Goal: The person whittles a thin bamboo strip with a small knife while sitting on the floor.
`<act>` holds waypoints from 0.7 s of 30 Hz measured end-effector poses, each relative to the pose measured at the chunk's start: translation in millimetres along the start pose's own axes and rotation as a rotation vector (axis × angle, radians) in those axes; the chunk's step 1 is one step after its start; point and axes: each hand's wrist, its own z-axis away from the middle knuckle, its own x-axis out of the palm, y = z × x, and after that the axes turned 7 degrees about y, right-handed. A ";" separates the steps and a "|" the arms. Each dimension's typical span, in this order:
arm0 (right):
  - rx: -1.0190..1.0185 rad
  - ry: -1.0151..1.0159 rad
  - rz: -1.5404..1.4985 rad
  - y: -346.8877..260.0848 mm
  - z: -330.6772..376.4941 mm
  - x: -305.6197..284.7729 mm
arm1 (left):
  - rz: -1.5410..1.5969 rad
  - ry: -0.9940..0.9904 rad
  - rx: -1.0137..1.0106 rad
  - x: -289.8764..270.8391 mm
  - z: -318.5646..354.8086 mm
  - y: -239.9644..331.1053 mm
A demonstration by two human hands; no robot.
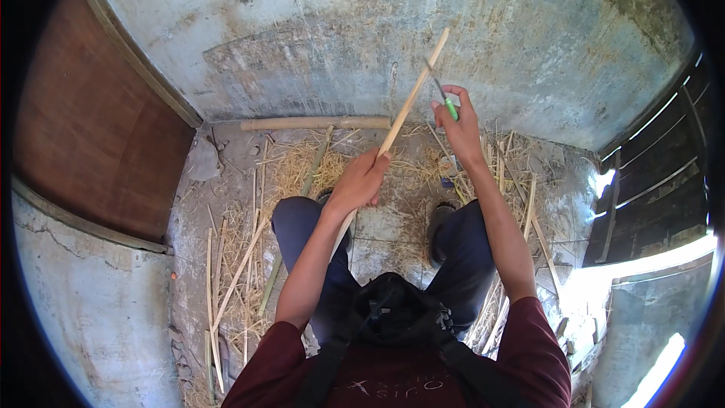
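Note:
My left hand (361, 181) is closed round a long, pale bamboo strip (411, 96), which slants up and away to the right; its lower end runs back under my left forearm. In my right hand (458, 122) is a knife (451, 108) with a green handle, gripped by the fingers. Its thin dark blade points up and left, close to the upper part of the strip. Whether the blade touches the strip, I cannot tell. Both hands are raised in front of my knees, above the floor.
Pale shavings (298, 164) litter the floor, with several long strips (240, 276) at my left and more at my right. A bamboo pole (317, 123) lies along the foot of the stained wall (317, 53). A brown door panel (98, 98) stands left, dark wooden slats (653, 181) right.

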 end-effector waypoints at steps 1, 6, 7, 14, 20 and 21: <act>0.004 -0.051 0.054 -3.9 3.8 -0.9 | -0.033 0.043 0.013 4.2 -5.3 -0.5; -0.092 -0.235 0.233 -14.5 21.8 3.1 | -0.261 0.221 0.231 12.2 -23.8 -32.7; -0.100 -0.271 0.236 -13.1 23.8 2.6 | -0.301 0.269 0.250 15.3 -22.7 -31.8; -0.159 -0.373 0.352 -7.2 26.4 7.4 | -0.409 0.373 0.250 13.4 -16.0 -39.1; -0.287 -0.441 0.351 -3.5 33.4 18.7 | -0.485 0.392 0.238 9.1 -12.8 -41.1; -0.279 -0.476 0.364 -4.9 34.8 19.3 | -0.499 0.409 0.245 10.6 -12.0 -41.9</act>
